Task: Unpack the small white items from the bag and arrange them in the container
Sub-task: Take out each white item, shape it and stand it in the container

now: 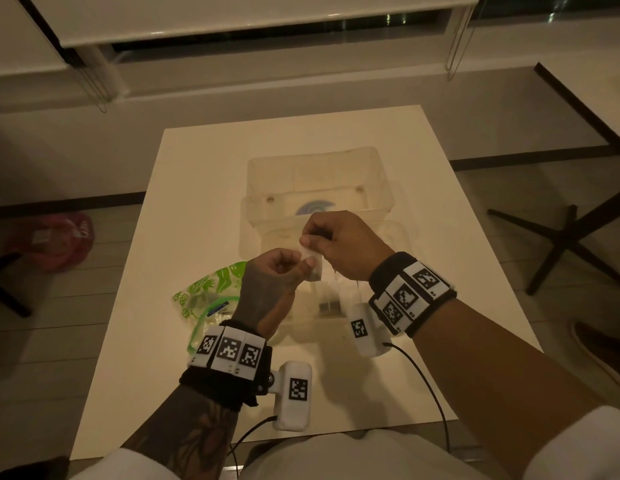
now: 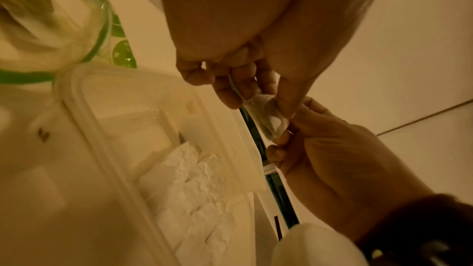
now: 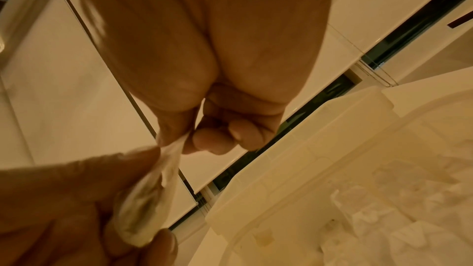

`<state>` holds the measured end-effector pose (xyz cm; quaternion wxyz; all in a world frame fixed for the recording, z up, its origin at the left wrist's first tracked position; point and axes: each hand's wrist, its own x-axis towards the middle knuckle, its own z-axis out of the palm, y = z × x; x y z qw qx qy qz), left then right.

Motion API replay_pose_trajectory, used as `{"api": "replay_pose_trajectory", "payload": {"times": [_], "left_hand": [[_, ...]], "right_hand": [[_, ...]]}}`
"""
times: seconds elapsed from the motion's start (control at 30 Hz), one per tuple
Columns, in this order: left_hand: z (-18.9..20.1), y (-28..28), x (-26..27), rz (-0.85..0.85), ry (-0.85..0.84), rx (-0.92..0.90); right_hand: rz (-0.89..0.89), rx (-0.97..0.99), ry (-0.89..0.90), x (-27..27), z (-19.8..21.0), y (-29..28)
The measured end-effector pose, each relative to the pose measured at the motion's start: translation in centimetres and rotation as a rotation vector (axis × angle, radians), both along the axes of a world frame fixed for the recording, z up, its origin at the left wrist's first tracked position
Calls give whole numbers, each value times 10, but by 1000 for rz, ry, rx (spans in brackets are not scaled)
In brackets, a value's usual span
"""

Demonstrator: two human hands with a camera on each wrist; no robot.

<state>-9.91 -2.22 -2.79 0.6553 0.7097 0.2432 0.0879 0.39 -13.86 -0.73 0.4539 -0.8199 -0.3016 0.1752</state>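
Both hands hold one small white sachet (image 1: 313,268) in the air above the near half of the clear plastic container (image 1: 398,233). My left hand (image 1: 299,266) pinches its lower part between thumb and finger. My right hand (image 1: 310,239) pinches its top edge. In the left wrist view the sachet (image 2: 268,115) sits between the left hand (image 2: 258,96) and the right hand (image 2: 289,128). The right wrist view shows the sachet (image 3: 151,193) stretched between my right hand (image 3: 176,145) and left hand (image 3: 153,189). Several white sachets (image 2: 194,187) lie in rows in the container (image 2: 102,128). The green patterned zip bag (image 1: 211,292) lies on the table left of my left wrist.
The container's hinged far half (image 1: 260,174) stands open and holds no sachets. The white table (image 1: 184,216) ends just before my lap. A pink object (image 1: 59,240) lies on the floor to the left, and a black table leg (image 1: 564,237) stands to the right.
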Motion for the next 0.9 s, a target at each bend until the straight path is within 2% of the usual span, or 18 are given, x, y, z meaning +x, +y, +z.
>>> {"api": "replay_pose_trajectory", "payload": {"times": [0.1,0.2,0.4,0.53,0.67,0.8,0.9], "left_hand": [[0,1,-2,-23,-6,-99],[3,1,-2,-46,-13,-117],[4,3,-3,-201,131,-220],[6,3,-2,-221,156,-368],[3,8,-3,-256,141,-293],[2,10,-3,-200,72,-189],[6,6,-2,-272,83,-208]], "right_hand": [[-4,16,2,1,1,-1],[-5,31,1,-1,3,-1],[47,48,29,-3,8,-3],[72,55,75,-4,13,-3],[84,18,64,-2,12,-6],[53,13,55,0,13,-9],[65,12,52,0,14,-7]]}}
